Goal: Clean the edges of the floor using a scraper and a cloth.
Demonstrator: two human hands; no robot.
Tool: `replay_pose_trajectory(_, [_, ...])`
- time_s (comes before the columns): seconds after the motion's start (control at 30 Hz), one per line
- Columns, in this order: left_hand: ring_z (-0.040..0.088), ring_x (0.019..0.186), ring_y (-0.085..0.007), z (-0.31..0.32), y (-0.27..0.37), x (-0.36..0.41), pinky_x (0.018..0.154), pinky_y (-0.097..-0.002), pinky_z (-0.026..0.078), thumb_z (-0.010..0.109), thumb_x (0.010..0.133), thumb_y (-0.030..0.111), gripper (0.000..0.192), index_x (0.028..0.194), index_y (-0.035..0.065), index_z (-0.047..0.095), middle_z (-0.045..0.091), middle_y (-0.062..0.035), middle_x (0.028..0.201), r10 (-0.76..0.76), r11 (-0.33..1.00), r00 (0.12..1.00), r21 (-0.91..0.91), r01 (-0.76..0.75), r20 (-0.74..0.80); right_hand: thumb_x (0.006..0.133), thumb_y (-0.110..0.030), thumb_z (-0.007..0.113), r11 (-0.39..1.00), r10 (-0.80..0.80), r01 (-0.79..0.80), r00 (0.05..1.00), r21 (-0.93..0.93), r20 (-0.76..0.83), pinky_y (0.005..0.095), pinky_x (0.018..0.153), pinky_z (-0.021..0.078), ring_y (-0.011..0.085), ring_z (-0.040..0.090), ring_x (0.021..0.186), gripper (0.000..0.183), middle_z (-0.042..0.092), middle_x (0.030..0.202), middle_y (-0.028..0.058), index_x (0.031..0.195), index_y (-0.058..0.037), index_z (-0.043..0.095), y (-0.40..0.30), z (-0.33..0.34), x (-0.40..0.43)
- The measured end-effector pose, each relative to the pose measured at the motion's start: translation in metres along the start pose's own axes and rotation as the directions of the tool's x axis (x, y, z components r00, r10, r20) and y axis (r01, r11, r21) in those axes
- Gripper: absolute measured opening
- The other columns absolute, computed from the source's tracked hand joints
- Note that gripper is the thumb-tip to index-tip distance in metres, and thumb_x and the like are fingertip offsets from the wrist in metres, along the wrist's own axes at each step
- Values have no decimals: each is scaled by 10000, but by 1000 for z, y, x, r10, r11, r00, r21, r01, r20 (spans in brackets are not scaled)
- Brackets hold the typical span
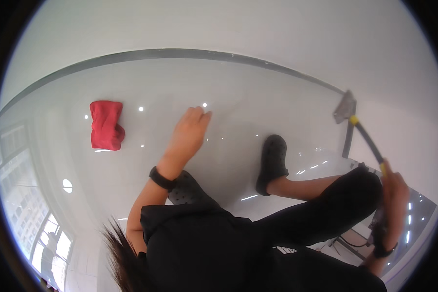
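Observation:
My right hand point(396, 193) is shut on the dark, yellow-banded handle of a scraper point(368, 140). Its flat metal head point(344, 107) is slightly blurred and lies over the grey baseboard near the wall corner at the right. My left hand point(191, 127) hangs in front of me over the glossy floor, back upward. Its fingers are curled close together with no object visible in them; their tips are partly hidden. A folded red cloth point(106, 126) lies on the floor to the left of that hand.
A grey baseboard point(175, 53) curves along the foot of the white wall point(204, 25). My feet wear dark clogs point(273, 160) on the shiny pale floor point(233, 84). Bright windows point(51, 248) stand at the lower left. Behind my right knee are partly hidden furniture and a cable point(352, 244).

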State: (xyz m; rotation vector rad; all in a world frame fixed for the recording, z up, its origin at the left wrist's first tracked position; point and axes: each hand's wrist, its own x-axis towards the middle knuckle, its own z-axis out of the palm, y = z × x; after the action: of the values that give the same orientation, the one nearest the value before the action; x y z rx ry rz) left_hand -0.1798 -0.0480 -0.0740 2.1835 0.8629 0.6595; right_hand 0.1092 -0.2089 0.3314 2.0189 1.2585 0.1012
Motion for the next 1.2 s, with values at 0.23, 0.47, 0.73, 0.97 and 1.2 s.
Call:
replay_pose_trajectory(0.23, [515,850,-269,-48,-20,-21,746,-352,488,551,739,-71,342,1071,-56,633,498,-107,896,-66,982,996,180,54,61,942,-85,563,963,243,-238,970,129,-21,339,810,482,260,619,797,477,661,968,190,1408,-158,492,120,23,-20])
replay_pose_trajectory(0.47, [498,853,-277,-117,20,-42,749,-354,483,544,711,-83,445,1150,-62,612,490,-108,882,-151,898,966,438,45,208,856,-76,628,693,-461,411,884,592,-74,361,610,393,273,469,600,450,481,653,140,1303,-122,592,25,100,115])
replay_pose_trajectory(0.73, [529,884,-292,-164,78,-108,782,-368,482,541,770,15,345,1102,-27,627,539,-117,918,-309,917,649,398,11,695,885,-159,610,404,-714,772,602,491,-357,355,545,421,249,504,589,461,500,699,73,1334,-254,566,-186,124,187])
replay_pose_trajectory(0.97, [540,990,-273,-94,78,-91,892,-358,455,559,772,43,418,1186,-8,587,561,-125,1053,-156,911,694,374,-175,703,934,-178,553,371,-648,774,612,514,-454,355,487,444,254,523,525,434,520,709,64,1361,-248,524,-234,148,190])
replay_pose_trajectory(1.2, [490,1233,-311,-20,44,-40,1030,-387,411,554,804,48,532,1326,-13,472,470,-188,1377,-132,809,813,535,-242,567,880,-110,550,388,-676,778,605,494,-421,361,514,493,262,626,596,500,592,773,121,1375,-175,512,-247,145,199])
